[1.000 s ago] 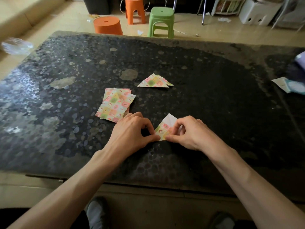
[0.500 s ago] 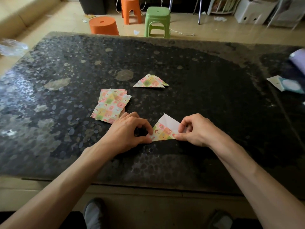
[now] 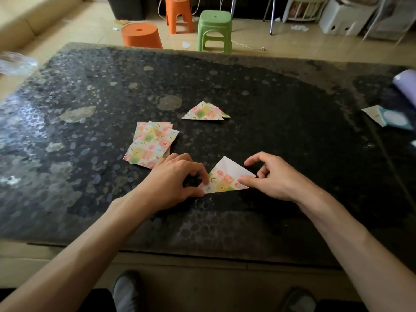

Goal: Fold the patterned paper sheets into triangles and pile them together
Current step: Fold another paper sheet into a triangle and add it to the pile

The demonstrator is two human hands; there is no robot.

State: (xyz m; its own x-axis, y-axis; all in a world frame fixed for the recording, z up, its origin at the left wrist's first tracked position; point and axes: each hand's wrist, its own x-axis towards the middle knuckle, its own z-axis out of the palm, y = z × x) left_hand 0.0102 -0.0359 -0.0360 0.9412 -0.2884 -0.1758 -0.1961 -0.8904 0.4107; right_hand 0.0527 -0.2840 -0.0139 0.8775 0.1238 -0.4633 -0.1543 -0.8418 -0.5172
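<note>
A patterned paper sheet [image 3: 222,179], half folded with its white back showing at the top, lies on the dark table near the front. My left hand [image 3: 173,183] pinches its left corner between thumb and forefinger. My right hand [image 3: 270,176] presses its right corner with the thumb, the other fingers curled above. A stack of flat patterned sheets [image 3: 152,144] lies just left and beyond my left hand. A pile of folded triangles [image 3: 206,112] sits further back in the middle.
The dark pebbled table [image 3: 292,122] reaches across the view. White and teal paper items [image 3: 389,117] and a purple roll [image 3: 405,84] lie at the right edge. Orange stools [image 3: 140,36] and a green stool [image 3: 213,30] stand on the floor beyond.
My hands have moved apart along the fold: the right hand slid to the sheet's right corner, and more of the patterned flap and white back shows between them.
</note>
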